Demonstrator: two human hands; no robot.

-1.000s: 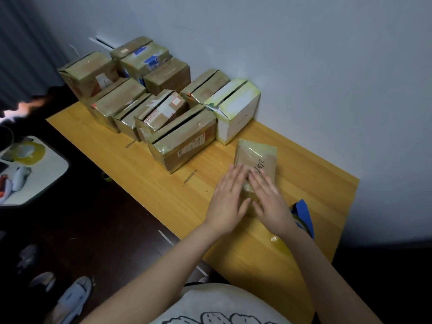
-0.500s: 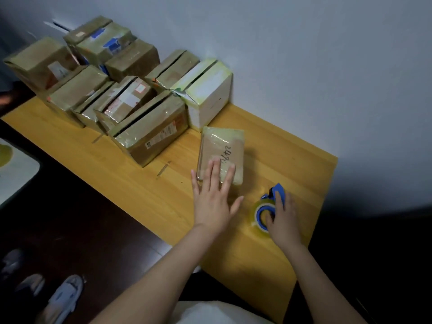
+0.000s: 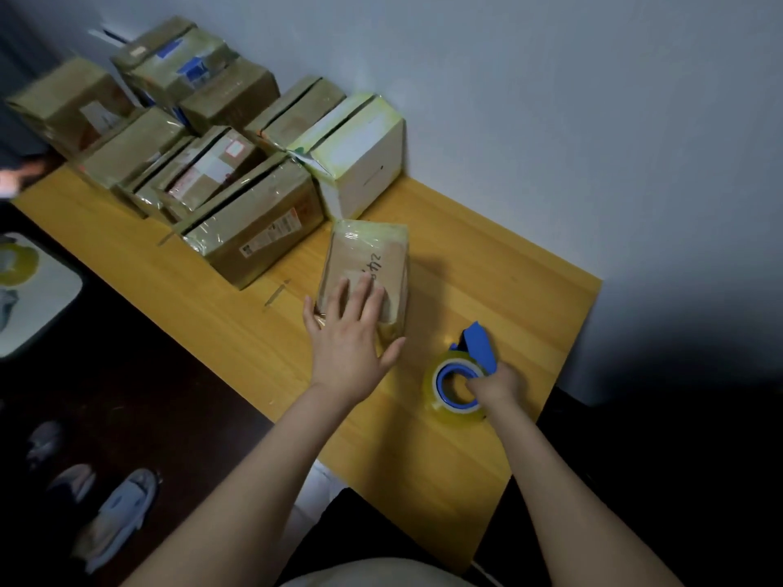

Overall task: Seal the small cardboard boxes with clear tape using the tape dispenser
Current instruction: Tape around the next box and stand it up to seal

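Note:
A small flat cardboard box (image 3: 373, 256), wrapped in clear tape and with handwriting on top, lies on the wooden table (image 3: 487, 273). My left hand (image 3: 349, 336) rests flat on its near end, fingers straight and spread. To the right, my right hand (image 3: 493, 385) grips the blue tape dispenser (image 3: 462, 374), fingers curled into the blue core of its clear tape roll. The dispenser's blue blade end points away from me.
Several taped cardboard boxes (image 3: 254, 222) and a white box (image 3: 360, 158) crowd the table's far left against the wall. The table's right edge is close behind the dispenser. A small white side table (image 3: 38, 307) and shoes (image 3: 118, 514) sit on the dark floor to the left.
My right hand left the box, reached right and took hold of the tape dispenser, now tipped up with fingers in its core. My left hand stayed on the box.

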